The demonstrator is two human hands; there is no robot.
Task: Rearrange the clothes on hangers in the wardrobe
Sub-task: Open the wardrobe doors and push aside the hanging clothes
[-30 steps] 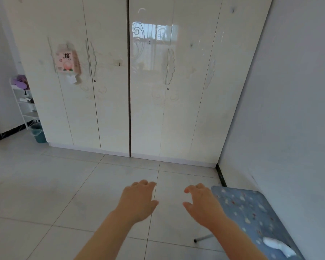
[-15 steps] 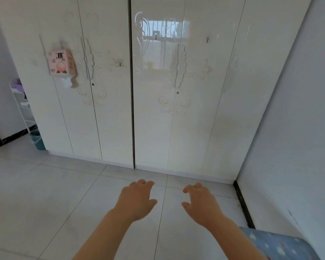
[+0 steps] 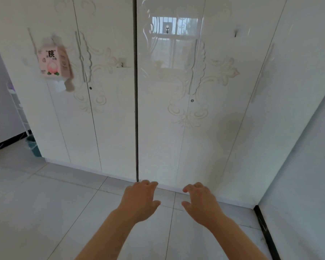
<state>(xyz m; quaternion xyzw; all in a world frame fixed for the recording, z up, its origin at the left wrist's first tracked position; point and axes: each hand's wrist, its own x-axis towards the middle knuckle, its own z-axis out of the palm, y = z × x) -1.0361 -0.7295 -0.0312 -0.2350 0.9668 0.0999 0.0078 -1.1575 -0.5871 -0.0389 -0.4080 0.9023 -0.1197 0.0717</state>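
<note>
A tall glossy white wardrobe [image 3: 158, 128] fills the view, all its doors closed, so no clothes or hangers show. Long pale handles sit on the doors, one [image 3: 192, 66] right of the dark centre gap and one [image 3: 81, 57] on the left pair. My left hand [image 3: 141, 199] and my right hand [image 3: 200, 202] hover side by side in front of me, palms down, fingers loosely curled, holding nothing. Both are well short of the doors and low, over the floor.
A pink tissue box [image 3: 53, 61] hangs on the far left door, with a small hook [image 3: 121, 63] beside the centre gap. A teal bin [image 3: 34, 147] and a white rack [image 3: 17, 102] stand at the left. A plain wall [image 3: 304, 166] closes in on the right. The floor is pale tile.
The wardrobe has come much closer and fills the frame. The blue patterned surface at lower right has dropped out of sight. My hands keep the same pose.
</note>
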